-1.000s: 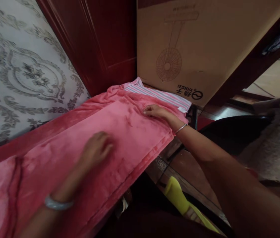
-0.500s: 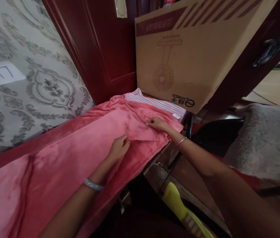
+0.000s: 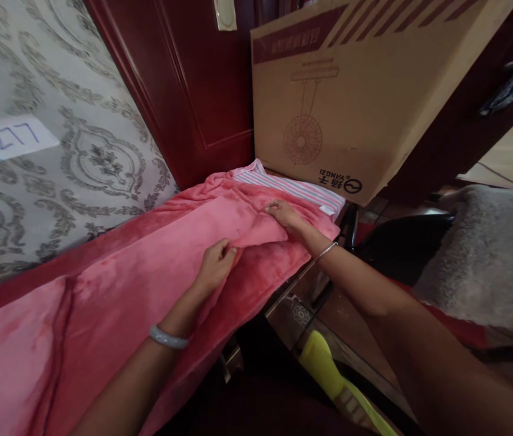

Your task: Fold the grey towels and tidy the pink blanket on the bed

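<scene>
A pink plush cloth (image 3: pixel 169 266) lies folded in layers on a long surface, with a striped pink-and-white edge (image 3: pixel 292 188) at its far end. My left hand (image 3: pixel 215 263) pinches the near edge of the upper layer and holds it lifted off the layer below. Farther along, my right hand (image 3: pixel 281 215) is closed with fingertips pinched on the same upper layer, near its far corner. Whether the cloth is a garment or a blanket cannot be told.
A large cardboard box (image 3: pixel 329 133) with a fan drawing stands behind the cloth, beside a dark red door (image 3: pixel 201 79). Patterned wallpaper (image 3: pixel 102 157) with a "277" paper (image 3: pixel 13 138) is on the left. At right sits a chair with a grey fluffy cover (image 3: pixel 487 254); below is a yellow slipper (image 3: pixel 324 363).
My left hand moved forward and right, took hold of the upper layer's near edge and raised it. My right hand stayed near the far end, pinching the cloth. The view shifted slightly.
</scene>
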Tool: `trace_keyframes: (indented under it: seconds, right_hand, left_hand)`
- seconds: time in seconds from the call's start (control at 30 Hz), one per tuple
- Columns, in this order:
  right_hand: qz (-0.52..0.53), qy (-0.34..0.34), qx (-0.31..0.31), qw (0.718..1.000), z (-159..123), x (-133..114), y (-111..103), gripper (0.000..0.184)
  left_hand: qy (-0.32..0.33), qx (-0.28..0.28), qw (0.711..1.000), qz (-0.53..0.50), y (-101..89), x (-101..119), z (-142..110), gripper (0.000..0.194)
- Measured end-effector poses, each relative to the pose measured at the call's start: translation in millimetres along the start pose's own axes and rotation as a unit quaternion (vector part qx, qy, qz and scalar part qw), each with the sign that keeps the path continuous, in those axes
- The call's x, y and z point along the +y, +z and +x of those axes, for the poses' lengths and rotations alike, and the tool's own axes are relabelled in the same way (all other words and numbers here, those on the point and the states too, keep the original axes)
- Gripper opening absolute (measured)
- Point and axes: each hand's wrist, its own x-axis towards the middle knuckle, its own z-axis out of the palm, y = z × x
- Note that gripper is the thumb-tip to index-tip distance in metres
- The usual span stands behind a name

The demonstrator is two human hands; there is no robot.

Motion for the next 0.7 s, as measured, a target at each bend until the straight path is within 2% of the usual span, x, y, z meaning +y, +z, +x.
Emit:
trace_keyframes:
  seconds: [0.1, 0.23, 0.33, 0.43, 0.53, 0.7]
  right_hand:
    - [0.065, 0.002, -0.027, 0.997, -11.8, 0.2, -15.5, 0.01]
    - [0.117, -0.015, -0.038, 0.992, -27.0, 11.0, -38.8, 0.014]
    - [0.029, 0.007, -0.022, 0.999, -37.9, 27.2, -42.7, 0.016]
    - [-0.05, 0.037, -0.001, 0.998, -46.0, 42.5, -35.5, 0.02]
    - [-0.073, 0.04, 0.008, 0.997, -49.7, 50.4, -28.9, 0.024]
    - [-0.136, 0.031, 0.014, 0.99, -52.7, 48.5, -27.8, 0.027]
  left_hand:
    - [0.012, -0.014, 0.999, 0.032, 6.3, 6.9, -5.0, 0.025]
    - [0.088, -0.064, 0.987, 0.117, 24.5, 14.9, -15.4, 0.021]
    - [0.143, -0.127, 0.958, 0.214, 39.9, 10.5, -26.2, 0.013]
    - [0.177, -0.146, 0.921, 0.316, 43.7, -1.1, -43.5, 0.027]
    - [0.199, -0.1, 0.894, 0.388, 28.4, -13.9, -71.6, 0.041]
    - [0.194, -0.043, 0.877, 0.438, -20.2, -45.3, -138.0, 0.045]
